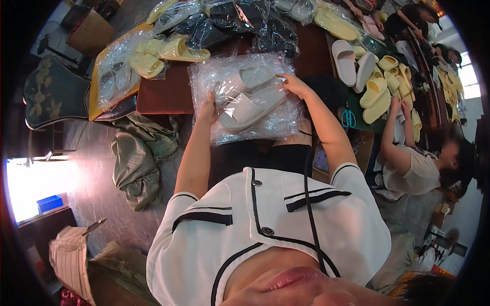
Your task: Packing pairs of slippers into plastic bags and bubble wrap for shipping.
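Observation:
A pair of light grey slide slippers (250,109) lies inside a clear plastic bag (284,120) above my lap, at the table's near edge. My left hand (206,109) grips the bag's left side, thumb in front and the other fingers hidden behind it. At the bag's upper right, my right hand (295,85) pinches the plastic close to one slipper's end. Yellow slippers (176,49), some of them in clear wrapping, lie on the brown table (163,102) just beyond my left hand.
Black items in clear bags (229,25) are piled at the back. White slippers (344,61), yellow slippers (375,99) and blue-handled scissors (348,118) lie on the right. A co-worker (413,168) reaches in there. Left are a chair (53,94) and green cloth (135,163).

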`<state>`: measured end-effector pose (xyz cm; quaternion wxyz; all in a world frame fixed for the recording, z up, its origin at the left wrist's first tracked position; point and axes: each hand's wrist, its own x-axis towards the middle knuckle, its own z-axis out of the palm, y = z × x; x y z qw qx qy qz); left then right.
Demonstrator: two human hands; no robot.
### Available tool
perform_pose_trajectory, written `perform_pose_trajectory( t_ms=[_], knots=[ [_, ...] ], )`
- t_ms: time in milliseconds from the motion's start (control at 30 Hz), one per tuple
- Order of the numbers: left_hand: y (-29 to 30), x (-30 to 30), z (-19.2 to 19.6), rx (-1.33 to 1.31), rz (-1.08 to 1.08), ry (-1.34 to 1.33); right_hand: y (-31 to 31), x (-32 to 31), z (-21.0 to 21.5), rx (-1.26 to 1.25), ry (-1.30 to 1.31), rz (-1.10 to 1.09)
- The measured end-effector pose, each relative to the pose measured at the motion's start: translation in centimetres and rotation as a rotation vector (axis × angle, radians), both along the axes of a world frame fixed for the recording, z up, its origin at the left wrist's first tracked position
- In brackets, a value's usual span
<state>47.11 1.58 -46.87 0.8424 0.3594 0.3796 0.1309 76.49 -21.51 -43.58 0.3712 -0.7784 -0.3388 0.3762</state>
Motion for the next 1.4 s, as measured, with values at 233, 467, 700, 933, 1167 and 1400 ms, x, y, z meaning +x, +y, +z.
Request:
perform_pose_trajectory(
  t_ms=[233, 467, 700, 933, 1167, 1400],
  knots=[
    [1.8, -0.2, -2.1, 0.007, -0.031, -0.008, 0.6, -0.3, -0.2, 0.306, 0.635, -0.261],
    [1.2, 0.4, -2.6, -0.021, -0.102, -0.036, 1.7, 1.2, -1.9, 0.130, 0.536, -0.378],
    [0.1, 0.5, -0.4, -0.125, -0.067, -0.157, 2.7, 0.7, -4.1, 0.170, 0.294, -0.418],
    [0.6, 0.0, -2.3, 0.117, -0.074, 0.039, -0.3, 0.0, -0.8, 0.315, 0.003, -0.466],
    [2.1, -0.4, -6.1, 0.074, -0.059, 0.099, -7.6, 3.5, 3.0, 0.502, -0.054, -0.686],
    [2.6, 0.9, -7.2, 0.233, -0.127, 0.177, -17.4, 9.8, 2.0, 0.657, -0.108, -1.203]
  ],
)
